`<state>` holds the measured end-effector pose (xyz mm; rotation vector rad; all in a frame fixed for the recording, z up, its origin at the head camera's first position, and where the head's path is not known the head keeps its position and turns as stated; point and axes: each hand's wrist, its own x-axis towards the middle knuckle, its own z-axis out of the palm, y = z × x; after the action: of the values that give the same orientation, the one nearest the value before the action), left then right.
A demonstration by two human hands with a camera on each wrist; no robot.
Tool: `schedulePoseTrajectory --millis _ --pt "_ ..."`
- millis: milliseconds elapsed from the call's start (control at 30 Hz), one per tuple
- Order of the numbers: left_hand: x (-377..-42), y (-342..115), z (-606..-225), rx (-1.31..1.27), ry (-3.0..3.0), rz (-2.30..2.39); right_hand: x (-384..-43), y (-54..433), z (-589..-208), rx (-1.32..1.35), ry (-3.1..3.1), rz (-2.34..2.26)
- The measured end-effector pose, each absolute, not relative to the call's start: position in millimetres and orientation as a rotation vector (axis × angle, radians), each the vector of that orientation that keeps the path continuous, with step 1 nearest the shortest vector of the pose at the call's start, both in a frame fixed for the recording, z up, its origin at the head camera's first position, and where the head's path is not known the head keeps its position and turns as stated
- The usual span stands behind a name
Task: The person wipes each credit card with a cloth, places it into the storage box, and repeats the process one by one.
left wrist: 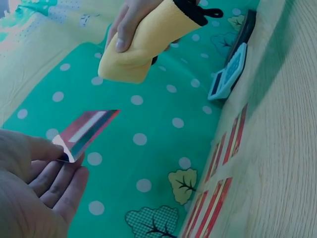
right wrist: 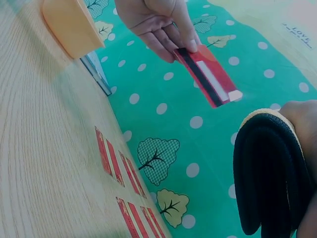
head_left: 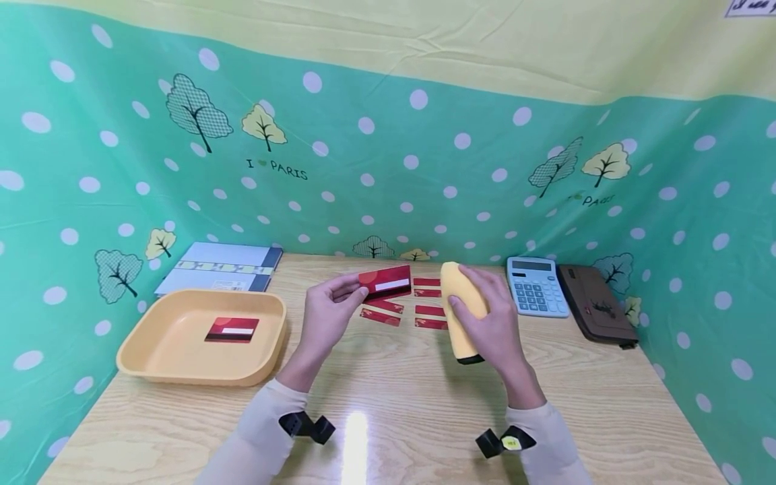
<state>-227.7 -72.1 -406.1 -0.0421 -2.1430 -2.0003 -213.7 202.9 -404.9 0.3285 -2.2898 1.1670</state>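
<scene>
My left hand (head_left: pixel 321 313) pinches a red bank card (head_left: pixel 388 283) between thumb and fingers. The card's back shows a black magnetic stripe and a white signature strip, and it is raised above the table. A folded yellow cleaning cloth (head_left: pixel 459 289) with a black lining and a black loop is gripped in my right hand (head_left: pixel 496 320). In the right wrist view the cloth's dark folded end (right wrist: pixel 262 168) faces the camera. Cloth and card are apart. Several more red cards (head_left: pixel 380 316) lie in rows on the table behind and below the hands.
On the left stands a yellow plastic tray (head_left: pixel 200 376) with one red card (head_left: pixel 232 330) inside, stripe side up. A light blue folder (head_left: pixel 221 259) lies behind it. At the back right are a light blue calculator (head_left: pixel 537 286) and a brown zipped pouch (head_left: pixel 597 303). A green dotted curtain (head_left: pixel 388 168) surrounds the table.
</scene>
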Motion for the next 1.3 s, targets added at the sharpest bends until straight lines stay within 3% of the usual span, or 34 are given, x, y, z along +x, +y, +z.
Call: schedulePoseTrajectory --millis 1300 --pt "-216.0 -49.1 -410.5 -0.233 -2.014 -2.297 -207.5 179.0 -411.5 0.425 -2.262 1.063"
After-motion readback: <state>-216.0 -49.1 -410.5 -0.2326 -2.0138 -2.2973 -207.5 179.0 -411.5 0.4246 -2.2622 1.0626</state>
